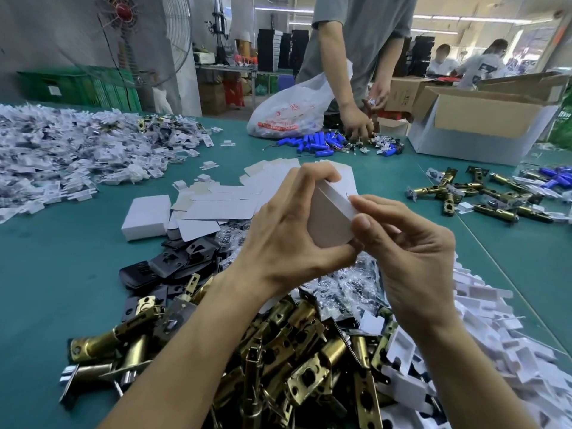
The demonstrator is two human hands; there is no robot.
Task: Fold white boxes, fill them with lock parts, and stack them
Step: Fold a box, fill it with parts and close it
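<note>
White box (329, 218), smooth matte card, gripped by both hands (291, 230).

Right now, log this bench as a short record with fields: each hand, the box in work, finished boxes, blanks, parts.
left hand: grips the white box, fingers curled over its top
right hand: pinches the box's right edge
white box: folded up, held above the table; contents cannot be seen
closed box: one, lying left of the hands
flat blanks: spread behind the hands
brass latches: heaped under the forearms
black plates: left of the heap
</note>
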